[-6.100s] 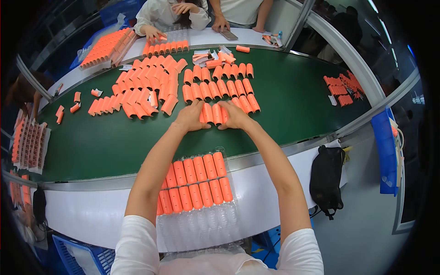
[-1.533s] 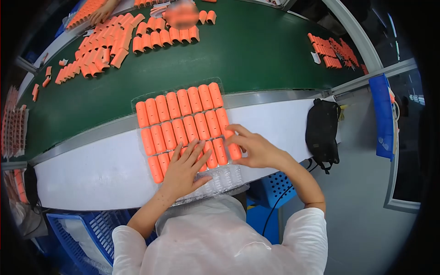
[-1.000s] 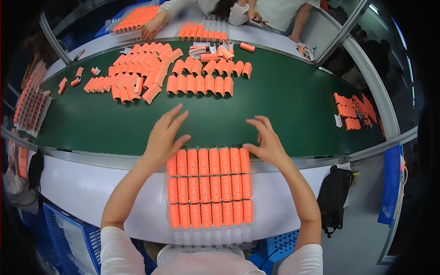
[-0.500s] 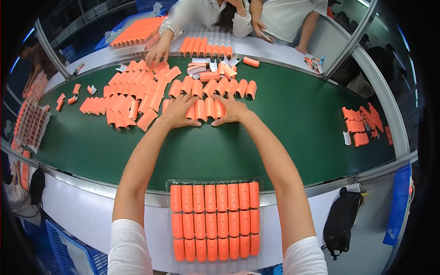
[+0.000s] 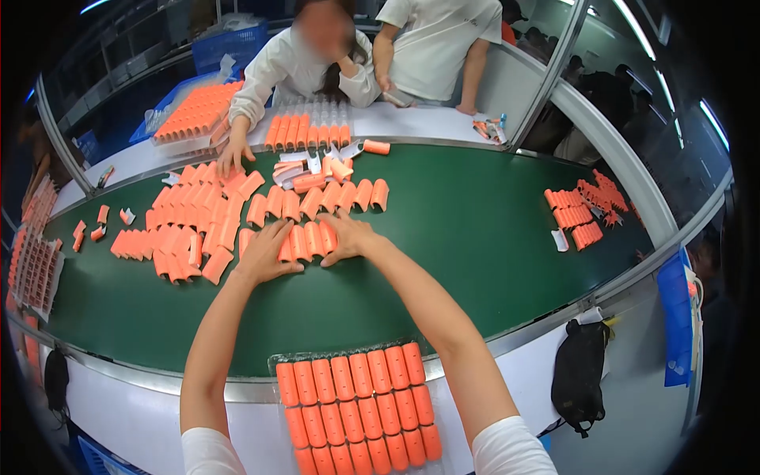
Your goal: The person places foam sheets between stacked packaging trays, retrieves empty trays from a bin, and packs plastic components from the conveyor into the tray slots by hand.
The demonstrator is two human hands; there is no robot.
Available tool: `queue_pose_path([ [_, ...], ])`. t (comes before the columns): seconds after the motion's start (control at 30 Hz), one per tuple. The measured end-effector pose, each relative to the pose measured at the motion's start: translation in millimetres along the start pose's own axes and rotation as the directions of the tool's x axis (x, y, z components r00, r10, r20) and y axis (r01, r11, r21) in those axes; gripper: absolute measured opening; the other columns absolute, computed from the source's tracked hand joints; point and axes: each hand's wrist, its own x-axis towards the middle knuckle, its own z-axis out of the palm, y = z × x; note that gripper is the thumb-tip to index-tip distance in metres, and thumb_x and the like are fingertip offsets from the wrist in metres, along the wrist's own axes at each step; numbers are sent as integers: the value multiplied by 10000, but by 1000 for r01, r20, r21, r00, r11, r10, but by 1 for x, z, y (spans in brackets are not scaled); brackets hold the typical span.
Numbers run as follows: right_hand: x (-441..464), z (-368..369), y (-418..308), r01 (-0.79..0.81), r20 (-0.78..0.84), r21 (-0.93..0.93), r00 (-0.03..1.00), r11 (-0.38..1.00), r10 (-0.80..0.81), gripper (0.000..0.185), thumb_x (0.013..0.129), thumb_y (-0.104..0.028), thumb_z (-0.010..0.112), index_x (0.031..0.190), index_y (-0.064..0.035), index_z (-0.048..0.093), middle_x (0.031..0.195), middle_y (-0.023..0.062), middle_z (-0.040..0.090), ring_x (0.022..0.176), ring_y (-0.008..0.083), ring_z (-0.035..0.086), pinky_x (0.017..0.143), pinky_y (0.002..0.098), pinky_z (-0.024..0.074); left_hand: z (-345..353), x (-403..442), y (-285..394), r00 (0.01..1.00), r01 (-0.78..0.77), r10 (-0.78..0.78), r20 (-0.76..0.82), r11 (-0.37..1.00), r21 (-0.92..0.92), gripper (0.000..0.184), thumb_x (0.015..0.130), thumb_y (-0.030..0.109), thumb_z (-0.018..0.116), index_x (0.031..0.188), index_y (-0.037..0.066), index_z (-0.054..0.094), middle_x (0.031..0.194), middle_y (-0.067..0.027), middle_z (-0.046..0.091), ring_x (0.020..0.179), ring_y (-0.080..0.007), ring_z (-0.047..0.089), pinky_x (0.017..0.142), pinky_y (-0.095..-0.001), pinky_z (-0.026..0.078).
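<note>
- Green worktop (image 5: 451, 285): carries the short row of orange covers (image 5: 299, 243), just in front of a rear row (image 5: 332, 196). Avoid disturbing the rear row.
- Clear tray (image 5: 317, 355): lies nearer the person, bearing more orange covers (image 5: 351, 419).
- Left hand (image 5: 265, 252) and right hand (image 5: 348, 237): each curls around one end, gripping the short row between them. Apply equal inward pressure; uneven pressure may buckle the row.
- Single cover (image 5: 246, 238): sits left of the left hand, outside the grip. Do not snag it.
</note>
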Motion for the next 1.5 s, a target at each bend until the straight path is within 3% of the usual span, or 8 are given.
queue_pose_path([
  [0.2,2,7,4,74,-67,-37,995,997,-76,1119,554,-540,870,1503,-294,330,1461,183,349,1314,391,456,1038,508,437,2,1,13,996,83,-81,-32,993,86,1044,635,671,772,1412,60,436,1377,-138,488,1277,-312,464,1032,-484,382],
  [0.43,6,-1,-1,62,-2,-2,998,998,-62,1051,538,-477,893,1448,-248,421,1409,155,417,1237,365,529,975,499,476,0,5,15,995,94,-92,-30,994,52,1011,583,614,841,1337,37,494,1344,-151,507,1240,-343,484,1030,-466,413],
  [0.8,-5,5,-6,102,-86,102,992,989,-93,973,478,-314,936,1344,-160,520,1313,83,522,1170,311,584,927,451,509,-6,4,33,997,73,-73,-38,997,-3,977,554,534,885,1299,23,514,1301,-134,531,1202,-344,501,1002,-450,444],
  [1.0,-21,6,-7,109,-112,133,989,985,-95,966,471,-346,928,1329,-156,526,1254,77,558,1145,310,586,918,464,500,-13,-1,52,998,55,-54,-37,998,24,955,547,521,887,1283,28,529,1246,-116,556,1147,-341,527,966,-457,460],
  [1.1,-38,7,-4,148,-184,124,975,981,-124,1029,431,-397,936,1336,-121,531,1254,134,563,1148,345,583,966,457,492,-14,-5,60,998,-29,29,-60,1000,8,943,553,511,889,1280,31,530,1228,-134,568,1140,-362,529,982,-453,453],
  [1.3,-165,-25,-28,179,-342,89,930,980,-139,848,558,-332,877,1299,-84,545,1207,123,590,1085,332,606,902,428,514,-68,-41,164,991,-107,107,-74,994,10,846,586,426,876,1259,48,529,1188,-112,574,1111,-337,539,938,-435,468],
  [1.4,-260,-25,-59,115,-276,209,960,971,-55,803,588,-310,883,1288,-118,540,1153,87,590,980,332,645,816,467,534,-86,-89,228,995,-93,92,-49,995,-30,809,584,389,883,1243,75,535,1178,-60,576,1115,-294,544,895,-426,483],
  [1.5,-346,-4,-89,55,-173,249,985,967,-12,752,617,-245,845,1288,-102,538,1137,88,578,933,332,648,760,461,534,-103,-160,290,996,-38,45,74,996,-84,887,560,390,884,1288,46,512,1235,-103,543,1146,-297,521,895,-423,461],
])
